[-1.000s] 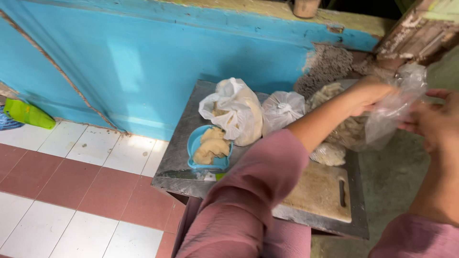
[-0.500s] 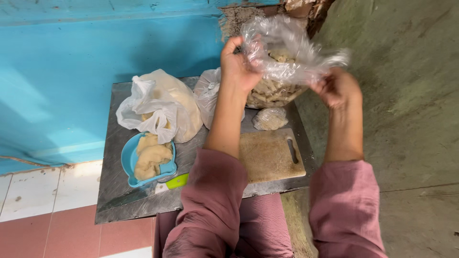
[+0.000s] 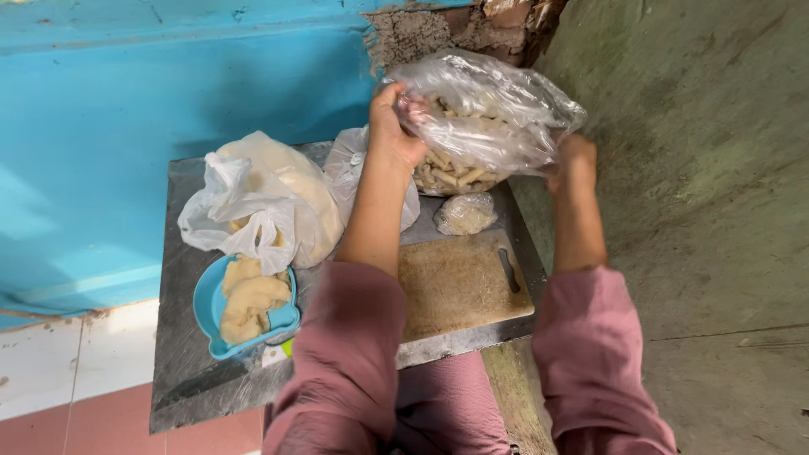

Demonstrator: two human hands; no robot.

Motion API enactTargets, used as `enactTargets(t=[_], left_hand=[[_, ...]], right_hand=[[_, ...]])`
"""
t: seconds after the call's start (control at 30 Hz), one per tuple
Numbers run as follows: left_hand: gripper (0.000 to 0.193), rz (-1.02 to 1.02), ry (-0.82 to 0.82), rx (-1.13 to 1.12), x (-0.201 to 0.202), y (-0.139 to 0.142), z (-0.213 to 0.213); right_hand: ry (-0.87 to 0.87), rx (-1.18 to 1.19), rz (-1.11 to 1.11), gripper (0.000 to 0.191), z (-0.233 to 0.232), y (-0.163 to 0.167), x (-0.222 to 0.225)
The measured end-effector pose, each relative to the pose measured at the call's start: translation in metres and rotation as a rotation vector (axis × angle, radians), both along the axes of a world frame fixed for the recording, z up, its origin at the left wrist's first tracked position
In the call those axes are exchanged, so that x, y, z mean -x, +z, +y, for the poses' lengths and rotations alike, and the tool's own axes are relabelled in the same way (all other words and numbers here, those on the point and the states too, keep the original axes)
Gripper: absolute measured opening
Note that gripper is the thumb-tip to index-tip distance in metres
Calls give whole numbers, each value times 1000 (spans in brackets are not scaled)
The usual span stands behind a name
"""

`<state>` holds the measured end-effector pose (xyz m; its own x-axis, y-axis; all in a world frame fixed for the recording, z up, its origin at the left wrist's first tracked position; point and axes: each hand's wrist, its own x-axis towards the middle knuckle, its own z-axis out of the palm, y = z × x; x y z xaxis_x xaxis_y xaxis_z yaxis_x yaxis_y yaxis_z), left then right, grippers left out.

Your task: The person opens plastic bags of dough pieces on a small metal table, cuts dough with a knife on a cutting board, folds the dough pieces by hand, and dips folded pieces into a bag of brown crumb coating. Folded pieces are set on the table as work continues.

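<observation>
Clear plastic bag (image 3: 484,114) aloft; white bag (image 3: 265,198) and small clear bags (image 3: 465,213) below.

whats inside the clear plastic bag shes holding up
Pale stick-shaped food pieces show through the clear plastic bag, held by the left hand and right hand. Crinkled glare hides the upper contents.

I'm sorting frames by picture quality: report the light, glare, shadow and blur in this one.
Head view: soft, even daylight with no hard shadows; the blue wall darkens toward its lower left. White glare streaks cross the clear plastic bag held up by the left hand and right hand, partly veiling its contents. The cutting board is sharp; the pink sleeves near the lens look softer.
</observation>
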<state>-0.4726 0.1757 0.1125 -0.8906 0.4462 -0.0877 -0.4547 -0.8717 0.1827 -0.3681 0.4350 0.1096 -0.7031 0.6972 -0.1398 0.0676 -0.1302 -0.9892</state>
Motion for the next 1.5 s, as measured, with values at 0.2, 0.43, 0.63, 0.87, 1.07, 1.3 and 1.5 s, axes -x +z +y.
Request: enactTargets(t=[0.2, 0.43, 0.63, 0.87, 1.07, 1.3, 1.5], left_hand=[[21, -125, -22, 45, 9, 1, 26], [30, 129, -273, 151, 9, -2, 6], [42, 206, -515, 228, 16, -26, -1], [52, 1105, 1264, 1506, 9, 19, -2], [26, 1289, 780, 1850, -8, 20, 41], [17, 454, 36, 900, 102, 15, 54], [23, -109, -27, 123, 113, -2, 30]], right_hand=[[-196, -1501, 397, 49, -78, 27, -91], [459, -1251, -336, 40, 12, 42, 54], [673, 499, 43, 19, 80, 52, 107], [757, 418, 53, 19, 79, 45, 130], [703, -164, -22, 22, 69, 61, 114], [114, -1643, -195, 48, -20, 28, 38], [389, -754, -198, 29, 33, 38, 23]])
